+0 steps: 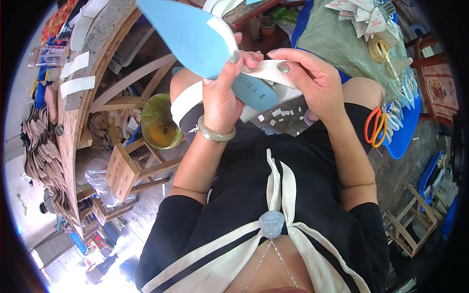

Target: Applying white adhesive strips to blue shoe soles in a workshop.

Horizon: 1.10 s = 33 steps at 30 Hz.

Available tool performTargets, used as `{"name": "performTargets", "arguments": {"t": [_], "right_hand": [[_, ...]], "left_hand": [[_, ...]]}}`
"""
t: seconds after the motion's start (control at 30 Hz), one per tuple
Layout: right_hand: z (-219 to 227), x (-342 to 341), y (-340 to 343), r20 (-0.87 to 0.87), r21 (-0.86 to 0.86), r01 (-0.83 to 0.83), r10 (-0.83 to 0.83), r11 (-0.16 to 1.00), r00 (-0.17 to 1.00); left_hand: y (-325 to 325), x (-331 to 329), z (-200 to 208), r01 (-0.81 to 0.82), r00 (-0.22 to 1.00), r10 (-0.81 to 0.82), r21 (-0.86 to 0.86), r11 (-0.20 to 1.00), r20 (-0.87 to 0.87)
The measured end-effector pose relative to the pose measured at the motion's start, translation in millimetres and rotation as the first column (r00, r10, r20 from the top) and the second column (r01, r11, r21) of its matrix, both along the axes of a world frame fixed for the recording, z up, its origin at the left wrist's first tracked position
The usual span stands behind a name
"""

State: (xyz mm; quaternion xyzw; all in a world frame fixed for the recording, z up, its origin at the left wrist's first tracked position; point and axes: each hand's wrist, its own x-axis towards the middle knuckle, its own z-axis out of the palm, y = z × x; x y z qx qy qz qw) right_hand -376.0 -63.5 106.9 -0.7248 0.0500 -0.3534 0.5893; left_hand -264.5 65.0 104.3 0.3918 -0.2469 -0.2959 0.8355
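Observation:
My left hand (pixel 222 93) grips a light blue shoe insole (pixel 188 34) that points up and to the left, thumb pressed on its white-taped end. A pale green bangle (pixel 215 134) sits on that wrist. My right hand (pixel 310 80) pinches a white strip of tape (pixel 266 71) that runs across to the insole's heel. A second blue insole piece (pixel 254 93) lies just below the strip, between both hands. Both hands are held above my lap.
Orange-handled scissors (pixel 376 127) lie on a blue tray (pixel 405 132) at my right. White paper pieces (pixel 364 14) are piled on a grey-green cloth. A wooden bench (pixel 73 112) with stacked tan insoles (pixel 41 151) stands left, near a green bucket (pixel 159 122) and wooden stools (pixel 129 168).

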Motion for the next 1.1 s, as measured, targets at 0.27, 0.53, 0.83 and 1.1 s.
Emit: {"name": "performTargets", "arguments": {"t": [0.27, 0.53, 0.83, 1.1], "right_hand": [[12, -22, 1, -0.093, -0.19, -0.064, 0.047, 0.98, 0.995], [6, -27, 12, -0.078, -0.14, -0.101, 0.091, 0.985, 0.993], [26, -26, 3, -0.137, -0.043, -0.18, 0.172, 0.983, 0.976], [45, -25, -1, -0.157, -0.005, -0.179, 0.176, 0.984, 0.972]], "left_hand": [[3, -10, 20, -0.061, 0.998, 0.053, -0.194, 0.979, -0.044], [8, -12, 25, -0.056, 0.997, 0.042, -0.262, 0.963, -0.061], [8, -12, 35, 0.003, 0.998, -0.024, -0.344, 0.939, -0.055], [12, -8, 37, 0.101, 0.993, -0.077, -0.314, 0.944, 0.089]]}}
